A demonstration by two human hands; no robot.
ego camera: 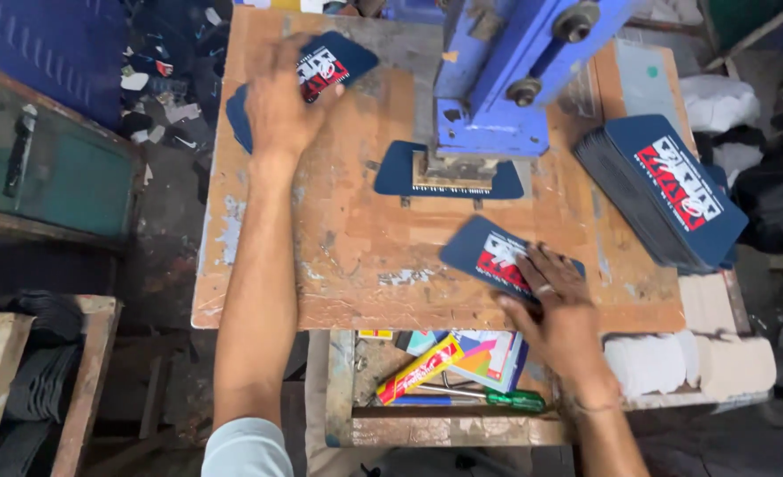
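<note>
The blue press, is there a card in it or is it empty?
In: a dark blue card lies under the blue press, its ends poking out.

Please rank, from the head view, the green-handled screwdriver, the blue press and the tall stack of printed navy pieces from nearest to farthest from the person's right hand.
From the right hand:
1. Green-handled screwdriver, just below, on the shelf.
2. Tall stack of printed navy pieces, up and right.
3. Blue press, at the table's far edge.

Worn orange wooden workbench (pixel 356 265), dark littered floor (pixel 166 177), green cabinet (pixel 64 177) at left, wooden crate (pixel 91 371) below it
</note>
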